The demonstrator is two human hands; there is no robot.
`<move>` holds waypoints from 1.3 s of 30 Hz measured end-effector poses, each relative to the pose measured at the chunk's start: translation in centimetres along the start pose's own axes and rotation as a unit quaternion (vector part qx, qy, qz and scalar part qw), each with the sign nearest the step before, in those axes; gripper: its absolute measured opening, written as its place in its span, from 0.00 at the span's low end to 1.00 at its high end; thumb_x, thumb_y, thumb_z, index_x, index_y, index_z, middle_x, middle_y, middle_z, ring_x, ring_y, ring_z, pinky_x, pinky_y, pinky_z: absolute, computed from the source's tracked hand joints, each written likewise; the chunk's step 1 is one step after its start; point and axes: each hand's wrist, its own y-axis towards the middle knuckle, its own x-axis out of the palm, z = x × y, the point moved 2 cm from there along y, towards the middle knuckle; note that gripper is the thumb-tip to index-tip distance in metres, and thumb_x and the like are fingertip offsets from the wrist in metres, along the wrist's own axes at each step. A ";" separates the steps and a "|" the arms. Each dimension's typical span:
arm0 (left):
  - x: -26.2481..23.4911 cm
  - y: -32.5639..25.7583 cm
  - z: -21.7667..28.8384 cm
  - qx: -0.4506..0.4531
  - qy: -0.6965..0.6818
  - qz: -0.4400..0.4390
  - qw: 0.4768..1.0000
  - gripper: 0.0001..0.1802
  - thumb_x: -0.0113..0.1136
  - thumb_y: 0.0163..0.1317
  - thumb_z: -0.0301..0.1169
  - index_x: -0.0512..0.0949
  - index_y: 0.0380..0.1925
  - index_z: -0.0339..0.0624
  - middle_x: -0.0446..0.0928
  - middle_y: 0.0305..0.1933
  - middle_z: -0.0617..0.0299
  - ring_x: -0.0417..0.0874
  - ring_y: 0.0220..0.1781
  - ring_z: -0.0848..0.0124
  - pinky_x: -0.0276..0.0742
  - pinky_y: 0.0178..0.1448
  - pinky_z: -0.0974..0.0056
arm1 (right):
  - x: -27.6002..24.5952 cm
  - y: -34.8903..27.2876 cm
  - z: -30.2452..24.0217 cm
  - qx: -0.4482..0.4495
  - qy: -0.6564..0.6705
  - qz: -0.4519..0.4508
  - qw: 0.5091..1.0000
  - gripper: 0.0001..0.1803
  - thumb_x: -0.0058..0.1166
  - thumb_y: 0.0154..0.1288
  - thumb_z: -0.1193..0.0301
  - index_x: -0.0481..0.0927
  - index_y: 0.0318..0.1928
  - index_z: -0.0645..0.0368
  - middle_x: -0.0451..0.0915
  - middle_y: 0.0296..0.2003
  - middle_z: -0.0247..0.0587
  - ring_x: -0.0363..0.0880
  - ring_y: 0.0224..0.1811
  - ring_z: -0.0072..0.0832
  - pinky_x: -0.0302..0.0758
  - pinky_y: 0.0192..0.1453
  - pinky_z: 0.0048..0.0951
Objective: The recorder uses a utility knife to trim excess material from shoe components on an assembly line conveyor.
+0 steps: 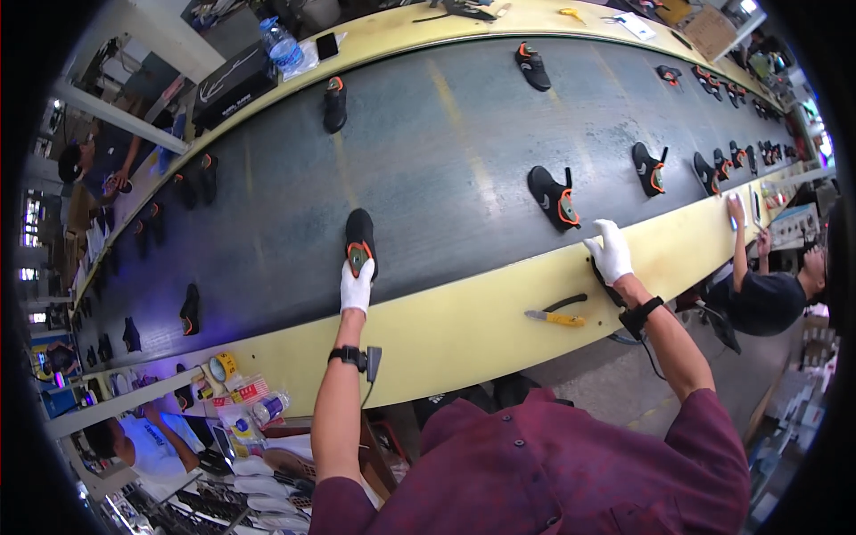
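On the dark belt (464,169), a black shoe (360,242) is gripped by the gloved left hand (356,287); the right hand (611,252) is laid flat, open, on the yellow bench (464,321); a black box (234,85) is seen far left.

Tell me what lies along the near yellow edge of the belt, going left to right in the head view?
Roll of yellow tape → left hand on a black shoe → yellow-handled tool → right hand → a seated co-worker's raised hand.
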 end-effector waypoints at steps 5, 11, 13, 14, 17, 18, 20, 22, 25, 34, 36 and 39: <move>-1.9 1.9 -4.7 -0.005 0.158 0.072 0.985 0.45 0.75 0.69 0.52 0.71 0.74 0.31 0.82 0.68 0.37 0.84 0.68 0.46 0.77 0.73 0.51 | 7.6 8.4 1.7 0.113 -0.019 -0.061 0.991 0.43 0.78 0.62 0.61 0.73 0.73 0.66 0.76 0.70 0.62 0.75 0.74 0.55 0.73 0.78 0.48; -2.7 -7.7 -6.2 0.111 0.178 0.119 0.970 0.34 0.72 0.73 0.37 0.73 0.73 0.34 0.79 0.68 0.39 0.82 0.66 0.47 0.78 0.72 0.48 | 12.1 13.3 3.0 0.248 0.078 -0.170 0.951 0.33 0.81 0.54 0.55 0.86 0.52 0.68 0.91 0.44 0.60 0.92 0.51 0.50 0.85 0.57 0.45; -3.8 -11.3 -9.2 0.089 0.212 0.116 0.966 0.33 0.70 0.74 0.35 0.73 0.74 0.34 0.78 0.68 0.40 0.82 0.65 0.48 0.77 0.72 0.48 | 13.2 13.2 1.1 0.281 0.075 -0.172 0.941 0.33 0.81 0.52 0.54 0.87 0.50 0.67 0.91 0.46 0.60 0.92 0.53 0.48 0.85 0.58 0.44; -3.5 -12.1 -9.4 0.073 0.234 0.114 0.963 0.33 0.70 0.74 0.35 0.72 0.74 0.34 0.78 0.69 0.40 0.82 0.65 0.48 0.77 0.73 0.48 | 13.3 13.4 0.6 0.284 0.066 -0.170 0.941 0.34 0.81 0.51 0.53 0.88 0.51 0.67 0.91 0.47 0.59 0.92 0.54 0.48 0.85 0.58 0.43; -2.5 -10.2 -6.3 0.081 0.219 0.098 0.968 0.35 0.70 0.74 0.36 0.71 0.75 0.34 0.75 0.73 0.40 0.82 0.65 0.48 0.77 0.73 0.48 | 11.7 12.1 -2.0 0.340 0.179 -0.128 0.914 0.35 0.81 0.52 0.52 0.87 0.53 0.64 0.91 0.48 0.54 0.91 0.53 0.45 0.84 0.59 0.40; -2.5 -8.3 -5.3 0.080 0.195 0.105 0.972 0.36 0.70 0.74 0.37 0.70 0.76 0.34 0.74 0.75 0.39 0.81 0.67 0.46 0.75 0.75 0.47 | 11.3 11.7 -3.0 0.361 0.223 -0.138 0.895 0.35 0.81 0.52 0.52 0.87 0.54 0.64 0.91 0.49 0.52 0.91 0.53 0.43 0.84 0.60 0.39; -3.1 -4.0 -3.5 0.160 0.251 0.157 0.942 0.38 0.71 0.73 0.39 0.69 0.77 0.35 0.71 0.77 0.37 0.77 0.73 0.43 0.72 0.79 0.45 | 11.4 9.9 -6.1 0.305 0.327 -0.197 0.873 0.36 0.80 0.53 0.51 0.86 0.55 0.64 0.90 0.50 0.50 0.90 0.52 0.39 0.83 0.60 0.38; -1.7 0.0 -0.2 0.225 0.349 0.174 0.893 0.42 0.73 0.70 0.41 0.68 0.78 0.35 0.68 0.81 0.35 0.71 0.81 0.40 0.68 0.83 0.44 | 11.0 6.7 -9.6 0.294 0.346 -0.196 0.869 0.39 0.80 0.54 0.51 0.84 0.59 0.64 0.90 0.51 0.49 0.90 0.53 0.38 0.83 0.60 0.38; -0.1 3.7 2.6 0.202 0.389 0.069 0.896 0.42 0.74 0.67 0.38 0.69 0.77 0.39 0.67 0.83 0.40 0.71 0.81 0.43 0.70 0.82 0.47 | 7.9 1.5 -15.2 0.305 0.353 -0.240 0.851 0.40 0.79 0.54 0.50 0.83 0.60 0.65 0.90 0.50 0.52 0.90 0.54 0.40 0.83 0.62 0.38; 0.8 -0.5 3.7 0.199 0.530 -0.008 0.824 0.44 0.77 0.63 0.35 0.69 0.77 0.39 0.71 0.80 0.40 0.73 0.80 0.43 0.70 0.82 0.48 | 8.4 -12.8 -20.3 0.352 0.265 -0.183 0.879 0.36 0.80 0.53 0.57 0.83 0.56 0.69 0.87 0.52 0.65 0.88 0.57 0.56 0.83 0.62 0.47; 1.7 -3.4 3.7 0.322 0.462 0.038 0.825 0.43 0.77 0.64 0.38 0.69 0.76 0.35 0.71 0.79 0.36 0.72 0.81 0.43 0.67 0.83 0.48 | 9.6 -14.0 -20.3 0.344 0.281 -0.187 0.876 0.36 0.80 0.54 0.58 0.82 0.55 0.71 0.87 0.51 0.66 0.88 0.56 0.57 0.83 0.61 0.47; 8.3 -12.3 2.5 0.200 0.336 -0.138 0.910 0.50 0.76 0.66 0.44 0.63 0.79 0.28 0.66 0.82 0.32 0.67 0.85 0.45 0.63 0.86 0.49 | 10.7 -16.1 -19.2 0.371 0.317 -0.220 0.845 0.37 0.79 0.56 0.57 0.81 0.56 0.72 0.87 0.48 0.66 0.89 0.53 0.54 0.85 0.58 0.46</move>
